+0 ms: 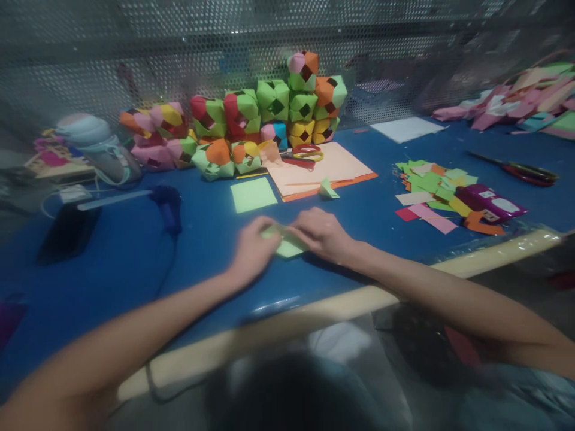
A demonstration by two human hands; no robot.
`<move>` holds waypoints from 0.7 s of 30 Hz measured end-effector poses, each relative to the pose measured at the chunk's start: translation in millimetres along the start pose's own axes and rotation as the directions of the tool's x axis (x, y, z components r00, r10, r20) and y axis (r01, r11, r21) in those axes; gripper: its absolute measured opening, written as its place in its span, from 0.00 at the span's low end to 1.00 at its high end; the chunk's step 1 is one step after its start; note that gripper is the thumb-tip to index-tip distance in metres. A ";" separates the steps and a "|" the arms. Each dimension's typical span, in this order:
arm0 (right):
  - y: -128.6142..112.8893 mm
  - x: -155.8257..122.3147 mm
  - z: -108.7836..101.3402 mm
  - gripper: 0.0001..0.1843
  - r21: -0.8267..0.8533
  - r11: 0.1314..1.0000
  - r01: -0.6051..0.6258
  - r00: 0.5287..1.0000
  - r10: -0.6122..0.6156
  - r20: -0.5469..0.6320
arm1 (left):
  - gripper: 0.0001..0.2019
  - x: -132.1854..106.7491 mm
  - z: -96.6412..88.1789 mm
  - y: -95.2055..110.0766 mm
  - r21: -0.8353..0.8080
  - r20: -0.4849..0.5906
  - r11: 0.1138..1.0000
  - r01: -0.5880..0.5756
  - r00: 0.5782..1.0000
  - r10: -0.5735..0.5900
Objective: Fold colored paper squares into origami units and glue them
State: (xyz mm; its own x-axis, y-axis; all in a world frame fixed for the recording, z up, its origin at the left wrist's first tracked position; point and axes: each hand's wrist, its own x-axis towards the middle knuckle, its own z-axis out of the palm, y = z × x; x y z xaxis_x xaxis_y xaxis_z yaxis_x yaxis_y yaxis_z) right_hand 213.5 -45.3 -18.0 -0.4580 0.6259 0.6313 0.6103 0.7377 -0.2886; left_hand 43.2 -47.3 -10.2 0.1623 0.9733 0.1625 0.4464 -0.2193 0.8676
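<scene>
Between my two hands, near the front of the blue table, is a light green sheet of paper (291, 246), partly folded. My left hand (255, 246) pinches its left side with thumb and fingers. On the other side my right hand (324, 234) presses closed fingers onto the upper right edge. Fingers hide part of the fold. Just beyond my hands lie a flat light green paper square (254, 194) and a small folded green paper piece (329, 189). The latter rests at the edge of a stack of peach and orange paper (332, 167).
Folded paper cubes (273, 100) stand stacked at the back. Red-and-yellow scissors (305, 155) lie on the paper stack. To the right are paper scraps (433, 182), a purple packet (492, 203) and another pair of scissors (516, 167). A blue glue gun (168, 206) and dark phone (69, 232) lie left.
</scene>
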 end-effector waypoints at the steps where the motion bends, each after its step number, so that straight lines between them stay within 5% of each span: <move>1: -0.8 0.5 -0.6 0.16 0.020 1.000 -0.020 1.000 0.020 -0.006 | 0.03 0.4 0.0 -0.4 -0.002 0.001 1.000 -0.003 1.000 0.003; 9: -3.2 2.5 -0.7 0.06 0.160 0.920 -0.357 0.934 0.354 0.045 | 0.06 9.3 2.7 -17.0 -0.168 -0.098 0.983 0.075 0.991 -0.092; 15: -2.6 2.1 1.4 0.07 0.220 0.938 -0.267 0.952 0.292 -0.091 | 0.05 2.6 5.1 -9.4 -0.185 0.064 0.980 0.075 0.996 -0.064; 18: -3.3 2.1 1.6 0.11 0.247 0.938 -0.242 0.955 0.275 -0.108 | 0.06 0.2 4.6 -5.9 -0.161 0.065 0.982 0.099 0.994 -0.089; 21: -3.6 2.2 1.7 0.02 0.245 0.950 -0.192 0.969 0.223 -0.103 | 0.06 0.8 4.4 -5.9 -0.183 0.049 0.978 0.104 0.994 -0.097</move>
State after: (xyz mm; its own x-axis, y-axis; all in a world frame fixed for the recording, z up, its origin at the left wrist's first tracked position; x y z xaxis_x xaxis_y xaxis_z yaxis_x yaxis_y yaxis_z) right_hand 209.2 -46.1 -16.7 -0.2417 0.7450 0.6217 0.5098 0.6426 -0.5719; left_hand 44.6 -45.6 -17.3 0.1613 0.9854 0.0545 0.2927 -0.1005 0.9509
